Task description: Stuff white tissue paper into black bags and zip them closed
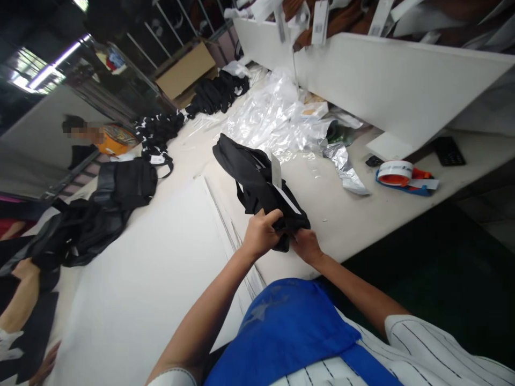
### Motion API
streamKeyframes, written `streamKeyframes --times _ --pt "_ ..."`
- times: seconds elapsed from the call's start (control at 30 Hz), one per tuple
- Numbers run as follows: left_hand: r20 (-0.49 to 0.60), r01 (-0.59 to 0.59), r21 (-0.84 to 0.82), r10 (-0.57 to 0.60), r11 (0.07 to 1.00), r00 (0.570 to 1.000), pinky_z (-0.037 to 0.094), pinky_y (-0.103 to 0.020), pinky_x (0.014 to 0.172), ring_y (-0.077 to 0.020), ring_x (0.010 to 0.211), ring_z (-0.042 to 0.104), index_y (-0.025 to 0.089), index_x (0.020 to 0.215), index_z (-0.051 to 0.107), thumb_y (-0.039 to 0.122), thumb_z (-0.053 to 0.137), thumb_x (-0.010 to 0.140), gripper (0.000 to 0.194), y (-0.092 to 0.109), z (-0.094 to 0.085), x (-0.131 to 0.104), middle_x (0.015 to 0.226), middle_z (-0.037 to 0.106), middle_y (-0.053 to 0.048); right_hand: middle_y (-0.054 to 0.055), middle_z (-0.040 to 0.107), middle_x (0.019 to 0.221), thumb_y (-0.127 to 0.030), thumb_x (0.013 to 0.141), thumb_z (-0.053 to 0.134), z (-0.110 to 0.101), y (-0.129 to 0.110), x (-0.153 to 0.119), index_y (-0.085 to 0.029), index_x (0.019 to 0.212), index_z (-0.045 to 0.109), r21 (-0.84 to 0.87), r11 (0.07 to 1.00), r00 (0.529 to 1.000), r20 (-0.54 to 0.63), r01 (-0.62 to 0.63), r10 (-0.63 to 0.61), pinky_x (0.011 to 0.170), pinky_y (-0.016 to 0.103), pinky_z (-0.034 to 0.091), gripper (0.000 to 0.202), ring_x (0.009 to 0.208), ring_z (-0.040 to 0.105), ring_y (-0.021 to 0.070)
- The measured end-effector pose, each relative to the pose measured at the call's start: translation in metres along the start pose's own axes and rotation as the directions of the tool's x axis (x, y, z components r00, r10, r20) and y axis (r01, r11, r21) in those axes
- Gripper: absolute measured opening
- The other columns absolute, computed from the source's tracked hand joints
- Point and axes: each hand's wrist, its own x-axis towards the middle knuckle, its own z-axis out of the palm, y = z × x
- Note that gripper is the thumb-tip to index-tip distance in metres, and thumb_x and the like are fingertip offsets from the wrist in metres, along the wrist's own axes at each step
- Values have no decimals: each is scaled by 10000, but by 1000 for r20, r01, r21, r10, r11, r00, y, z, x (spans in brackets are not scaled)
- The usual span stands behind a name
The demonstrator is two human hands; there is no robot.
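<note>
A black fabric bag (251,174) lies tilted at the near edge of the pale table, with a white tag (276,170) standing up from it. My left hand (262,234) is closed on the bag's near end, thumb on top. Close beside it, my right hand (307,245) grips the lower corner of the same bag, its fingers partly hidden by the fabric. Left of the bag lies a stack of large white sheets (161,268).
Clear plastic bags (265,112) heap up beyond the bag. On the right sit a tape dispenser (406,177) and a dark phone-like object (448,151). More black bags (124,185) lie at left, by a co-worker's hand (26,269). An open cardboard box (187,72) stands behind.
</note>
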Motion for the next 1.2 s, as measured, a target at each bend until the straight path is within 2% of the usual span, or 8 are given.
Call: streamKeyframes --times 0.1,0.17,0.3,0.5,0.77,0.9,1.03,1.2 --pt "40 -7 40 5 999 999 407 -230 678 -163 686 524 268 764 709 84 739 634 227 -1 14 -6 734 532 -17 66 707 723 -159 905 467 17 -13 -11 -163 863 683 101 986 990 61 -133 127 615 281 412 221 653 645 200" --pt "-12 21 20 -20 1000 1000 400 -229 685 -158 690 524 262 762 700 92 743 631 219 0 21 -6 763 537 -18 28 677 662 -169 918 439 23 -24 -25 -185 784 645 213 964 986 79 -159 146 633 265 433 246 630 639 176" --pt "-88 -16 197 34 980 996 398 -235 673 -162 711 532 239 792 675 147 716 690 143 1 28 1 791 565 -22 -21 625 606 -280 947 412 24 -39 -48 -209 757 559 500 827 966 149 -256 209 611 247 449 250 543 613 139" --pt "-181 -25 393 104 919 978 425 -241 659 -166 733 562 220 852 662 233 721 749 120 3 37 7 765 598 -21 -16 633 602 -328 912 426 24 -40 -48 -219 794 502 510 790 941 189 -339 282 577 249 457 177 561 657 166" --pt "-266 46 361 55 931 962 409 -235 639 -154 698 545 226 815 665 224 745 720 124 9 49 7 727 564 -7 56 664 613 -207 790 466 50 -62 -34 -233 748 491 574 779 956 25 -253 292 548 271 462 55 626 682 234" --pt "-315 58 306 44 950 948 405 -227 639 -132 673 540 225 788 653 219 749 709 125 13 39 11 723 571 14 49 664 616 -240 833 470 55 -73 -32 -227 795 525 644 745 974 0 -174 227 537 274 487 68 604 683 233" --pt "-483 80 136 -5 987 876 410 -211 634 -109 650 524 212 769 617 305 796 680 220 18 6 23 686 569 55 45 725 779 -344 956 446 46 -70 -29 -202 964 534 758 635 971 -13 -145 238 604 237 550 167 675 714 180" --pt "-668 126 -97 -158 987 727 407 -199 619 -91 644 484 191 741 588 375 829 631 322 13 -17 34 674 522 73 20 721 724 -306 986 453 38 -51 -19 -188 991 551 548 837 955 -237 -20 178 634 250 533 153 662 708 177"
